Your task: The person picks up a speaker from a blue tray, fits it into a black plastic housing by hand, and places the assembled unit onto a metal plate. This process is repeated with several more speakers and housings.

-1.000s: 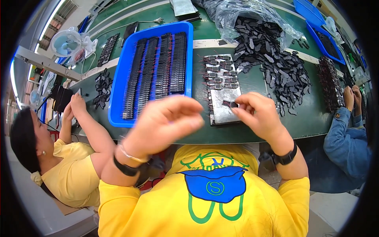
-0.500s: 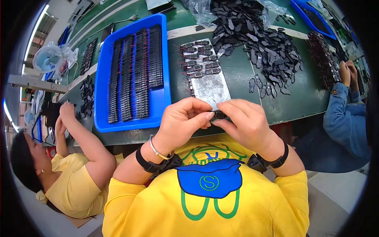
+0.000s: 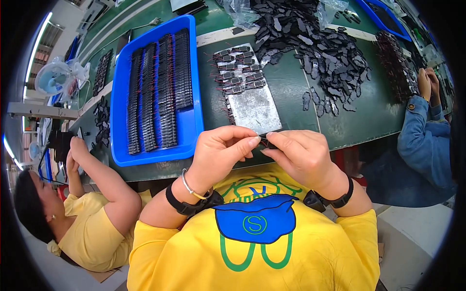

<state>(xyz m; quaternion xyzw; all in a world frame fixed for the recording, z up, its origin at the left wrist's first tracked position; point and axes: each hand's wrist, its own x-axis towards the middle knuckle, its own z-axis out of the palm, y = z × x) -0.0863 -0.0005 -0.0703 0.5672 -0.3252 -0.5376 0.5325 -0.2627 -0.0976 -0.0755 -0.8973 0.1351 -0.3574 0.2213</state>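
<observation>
Close to the table's near edge, my left hand [image 3: 224, 148] and my right hand [image 3: 305, 151] meet in a pinch around a small black part [image 3: 264, 141] with red thin wires. Fingertips cover most of it, so its exact kind cannot be made out. Just beyond my fingers lies a silvery metal plate [image 3: 255, 109]. On its far half sit several small black rectangular modules [image 3: 236, 80] with red wires, set out in two columns. More wired pieces line the plate's left side.
Left of the plate stands a blue tray [image 3: 200, 121] with rows of black wired parts. A large heap of flat black pieces [image 3: 315, 43] lies at the far right, near plastic bags [image 3: 242, 14]. Co-workers sit at left [image 3: 97, 203] and right [image 3: 424, 140].
The small black part has turned between my fingertips and now shows a thin edge. My head view has shifted slightly, so the tray and plate appear a little further left.
</observation>
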